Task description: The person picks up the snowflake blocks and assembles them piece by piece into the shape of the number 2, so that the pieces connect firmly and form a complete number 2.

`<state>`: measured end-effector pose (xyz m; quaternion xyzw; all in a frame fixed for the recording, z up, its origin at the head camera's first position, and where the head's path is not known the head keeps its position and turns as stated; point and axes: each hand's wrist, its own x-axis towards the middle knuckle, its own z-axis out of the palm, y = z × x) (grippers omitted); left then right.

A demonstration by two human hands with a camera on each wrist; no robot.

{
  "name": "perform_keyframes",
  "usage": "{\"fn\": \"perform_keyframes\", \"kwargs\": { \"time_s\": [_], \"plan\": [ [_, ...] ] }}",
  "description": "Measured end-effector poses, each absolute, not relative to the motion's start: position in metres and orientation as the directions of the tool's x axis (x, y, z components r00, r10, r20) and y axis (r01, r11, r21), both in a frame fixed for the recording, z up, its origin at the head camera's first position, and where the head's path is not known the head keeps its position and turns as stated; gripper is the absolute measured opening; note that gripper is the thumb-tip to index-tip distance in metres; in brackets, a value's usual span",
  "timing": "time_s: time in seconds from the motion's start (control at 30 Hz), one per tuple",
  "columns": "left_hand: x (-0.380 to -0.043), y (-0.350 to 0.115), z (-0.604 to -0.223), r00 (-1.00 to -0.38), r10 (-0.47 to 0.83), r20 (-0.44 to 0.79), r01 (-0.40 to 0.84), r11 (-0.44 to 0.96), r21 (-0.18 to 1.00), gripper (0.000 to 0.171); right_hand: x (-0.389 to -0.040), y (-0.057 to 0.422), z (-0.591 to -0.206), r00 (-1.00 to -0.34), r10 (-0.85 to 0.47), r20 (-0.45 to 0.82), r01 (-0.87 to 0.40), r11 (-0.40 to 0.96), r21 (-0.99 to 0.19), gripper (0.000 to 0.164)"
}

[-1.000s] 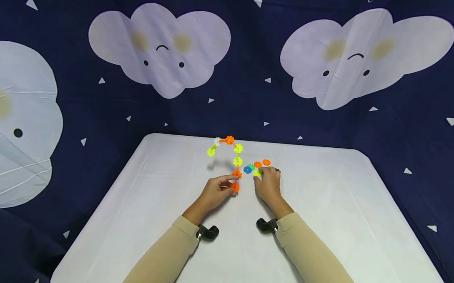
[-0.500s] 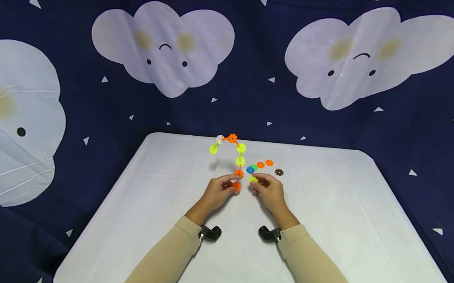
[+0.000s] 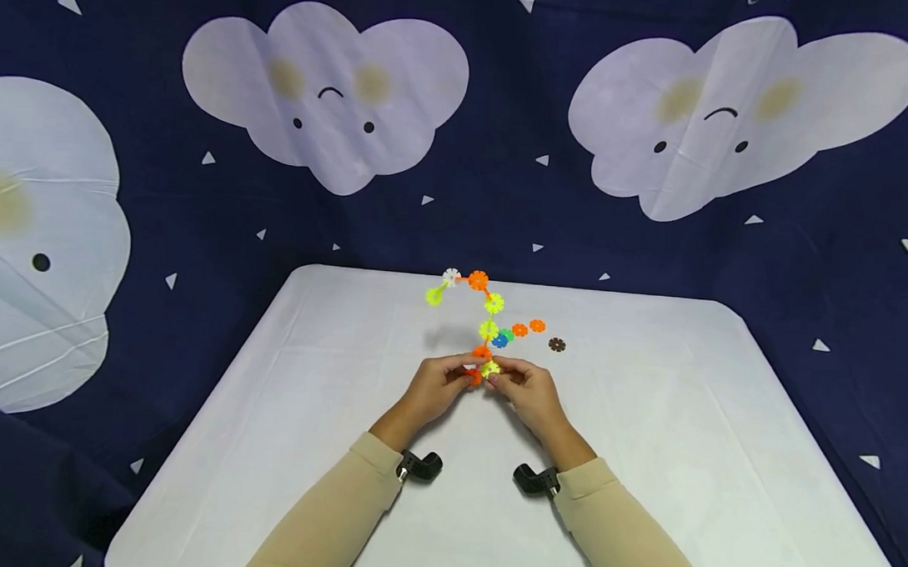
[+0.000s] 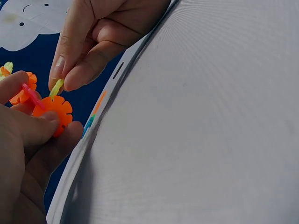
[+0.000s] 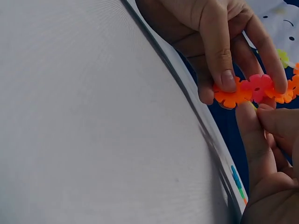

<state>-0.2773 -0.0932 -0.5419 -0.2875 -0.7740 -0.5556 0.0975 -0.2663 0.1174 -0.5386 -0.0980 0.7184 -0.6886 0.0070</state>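
A curved chain of plastic snowflake discs (image 3: pixel 488 330) in yellow-green, white and orange rises ahead of my hands. My left hand (image 3: pixel 437 385) holds its near end, the thumb pressed on the last orange disc (image 4: pixel 60 108). A pink disc (image 5: pixel 258 87) joins that one to another orange disc. Between thumb and index finger, my right hand (image 3: pixel 531 393) pinches a yellow disc (image 3: pixel 490 368). In the left wrist view, the yellow disc (image 4: pixel 56 88) stands edge-on right at the rim of the last orange disc. Fingers partly hide this meeting point in the right wrist view.
Beyond my right hand, loose discs lie on the white table (image 3: pixel 644 424): a blue one (image 3: pixel 500 341), a green one (image 3: pixel 507 334), two orange ones (image 3: pixel 520 329) and a brown one (image 3: pixel 557 345). A dark cloud-print curtain (image 3: pixel 501 227) hangs behind the table.
My right hand has picked the yellow disc from the loose pieces and brought it left to the chain's end. The chain has shifted slightly right, and the brown disc has come into view.
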Motion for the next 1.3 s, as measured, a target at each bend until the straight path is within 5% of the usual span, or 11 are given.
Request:
{"fn": "perform_keyframes", "kwargs": {
  "time_s": [0.77, 1.13, 1.3],
  "plan": [
    [-0.279, -0.098, -0.542, -0.669, 0.422, 0.611, 0.735, 0.255, 0.629, 0.039, -0.266, 0.115, -0.534, -0.955, -0.296, 0.031, -0.019, -0.045, -0.999, 0.030],
    [-0.279, -0.092, -0.540, -0.732, 0.374, 0.570, 0.667, 0.226, 0.710, 0.037, -0.267, 0.120, -0.535, -0.973, -0.212, 0.094, -0.092, -0.017, -0.996, 0.037],
    [-0.279, -0.091, -0.543, -0.767, 0.319, 0.557, 0.626, 0.182, 0.758, 0.039, -0.276, 0.126, -0.538, -0.977, -0.017, 0.213, -0.212, 0.198, -0.957, 0.027]
  ]
}}
